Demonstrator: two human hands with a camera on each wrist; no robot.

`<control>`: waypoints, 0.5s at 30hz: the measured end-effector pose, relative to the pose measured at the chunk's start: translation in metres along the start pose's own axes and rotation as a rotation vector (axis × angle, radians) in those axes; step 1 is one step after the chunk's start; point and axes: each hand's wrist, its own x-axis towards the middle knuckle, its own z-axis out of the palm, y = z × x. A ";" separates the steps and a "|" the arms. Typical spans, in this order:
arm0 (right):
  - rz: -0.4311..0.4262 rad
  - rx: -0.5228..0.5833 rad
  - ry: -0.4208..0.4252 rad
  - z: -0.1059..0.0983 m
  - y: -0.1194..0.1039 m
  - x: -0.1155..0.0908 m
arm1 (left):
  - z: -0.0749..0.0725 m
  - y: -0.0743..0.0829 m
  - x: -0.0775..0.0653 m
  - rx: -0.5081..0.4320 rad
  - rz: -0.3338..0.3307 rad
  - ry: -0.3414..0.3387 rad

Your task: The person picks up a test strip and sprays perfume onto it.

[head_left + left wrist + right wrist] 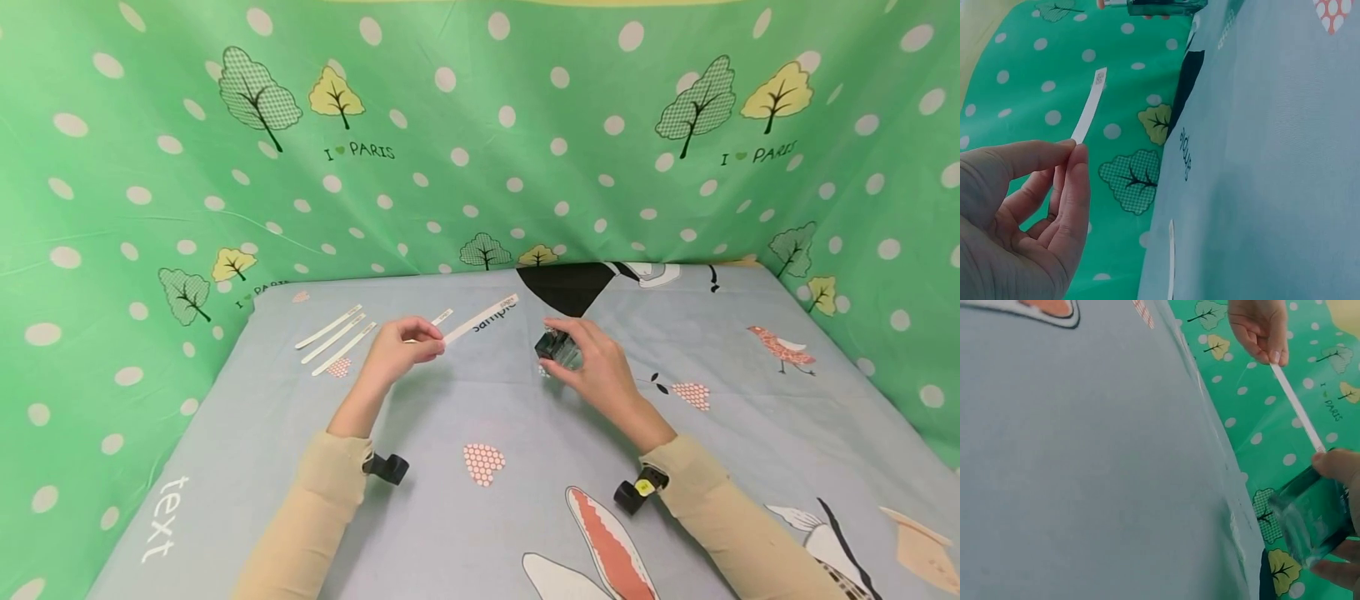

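Observation:
My left hand pinches one end of a white paper test strip between thumb and fingertips. The strip's far end, marked with small print, points up and to the right. My right hand grips a clear greenish glass perfume bottle between thumb and fingers, its dark end turned toward the left hand. Seen from the right wrist, the square-edged bottle is tilted, and the strip reaches toward it in that view. From the left wrist, only the bottle's underside edge shows at the top.
Several similar strips lie on the printed grey-blue cloth: three side by side at the left, including the middle strip, and another strip just behind my left hand. A green polka-dot curtain hangs along the back and sides.

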 end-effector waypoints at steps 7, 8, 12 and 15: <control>0.046 -0.005 -0.030 -0.002 0.000 0.000 | -0.005 -0.004 0.000 0.010 -0.011 0.011; 0.049 -0.004 -0.033 -0.002 0.000 0.000 | -0.006 -0.005 0.000 0.010 -0.013 0.014; 0.058 -0.007 -0.044 -0.003 0.001 0.000 | -0.010 -0.009 0.000 0.020 -0.021 0.017; 0.063 -0.008 -0.047 -0.003 0.002 -0.001 | -0.013 -0.011 -0.001 0.027 -0.030 0.020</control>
